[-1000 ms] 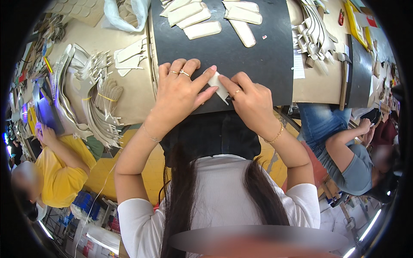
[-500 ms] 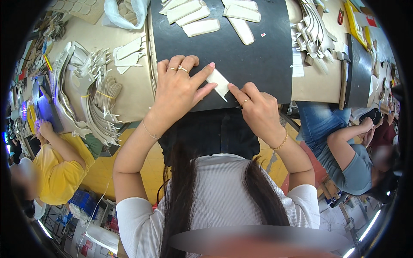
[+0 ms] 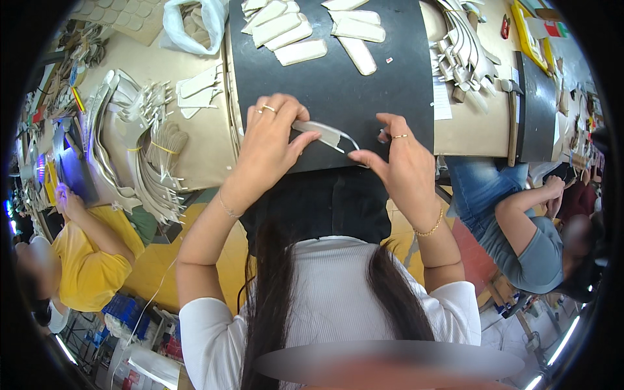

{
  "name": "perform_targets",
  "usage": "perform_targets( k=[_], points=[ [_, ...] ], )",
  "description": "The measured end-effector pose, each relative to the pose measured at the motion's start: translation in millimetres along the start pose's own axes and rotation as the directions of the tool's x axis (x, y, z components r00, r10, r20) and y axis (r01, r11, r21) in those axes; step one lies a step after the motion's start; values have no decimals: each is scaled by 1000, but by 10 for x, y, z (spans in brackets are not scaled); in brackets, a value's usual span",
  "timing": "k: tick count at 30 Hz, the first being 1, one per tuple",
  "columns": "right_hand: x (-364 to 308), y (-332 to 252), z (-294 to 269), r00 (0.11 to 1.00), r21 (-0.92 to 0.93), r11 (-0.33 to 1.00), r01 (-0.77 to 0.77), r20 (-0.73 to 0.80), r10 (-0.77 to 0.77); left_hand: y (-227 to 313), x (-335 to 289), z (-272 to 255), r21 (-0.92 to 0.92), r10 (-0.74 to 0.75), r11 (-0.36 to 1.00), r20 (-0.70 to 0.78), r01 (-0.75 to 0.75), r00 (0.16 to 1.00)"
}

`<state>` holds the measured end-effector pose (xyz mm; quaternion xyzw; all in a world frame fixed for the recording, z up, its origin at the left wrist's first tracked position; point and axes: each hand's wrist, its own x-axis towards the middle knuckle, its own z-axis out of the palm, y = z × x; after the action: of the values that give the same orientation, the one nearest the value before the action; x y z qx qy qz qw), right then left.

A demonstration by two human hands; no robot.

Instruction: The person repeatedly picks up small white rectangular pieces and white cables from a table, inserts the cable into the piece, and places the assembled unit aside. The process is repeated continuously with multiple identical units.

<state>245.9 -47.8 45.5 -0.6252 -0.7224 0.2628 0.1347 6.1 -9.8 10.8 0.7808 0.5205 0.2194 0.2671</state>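
Observation:
My left hand pinches a small cream strap piece by its far end, thumb on one side and fingers on the other. The piece is held at a slant over the black mat. A thin, pale edge strip curves away from its right end. My right hand is just to the right, thumb tip by the end of that strip and index finger apart from the thumb. Whether the thumb touches the strip is hard to tell. Several similar cream pieces with rounded ends lie in two groups farther back.
Left of the mat are flat tabs, bundled straps and a white plastic bag. To the right lie more curved straps and a hammer. Other people sit at both sides, one in a yellow shirt.
My right hand has moved right, its index finger lifting away from the thumb. The piece in my left hand now tilts flatter, with the thin strip curving off its right end.

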Motion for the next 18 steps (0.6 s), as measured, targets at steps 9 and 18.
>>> perform_targets(
  k=[9,18],
  points=[
    [-114,-201,-38,999,205,978,-28,-27,34,230,-246,-237,-261,-140,956,-13,132,990],
    [-42,-312,34,998,347,938,-15,-49,34,345,-366,-331,-160,-10,987,-41,3,999]
  ],
)
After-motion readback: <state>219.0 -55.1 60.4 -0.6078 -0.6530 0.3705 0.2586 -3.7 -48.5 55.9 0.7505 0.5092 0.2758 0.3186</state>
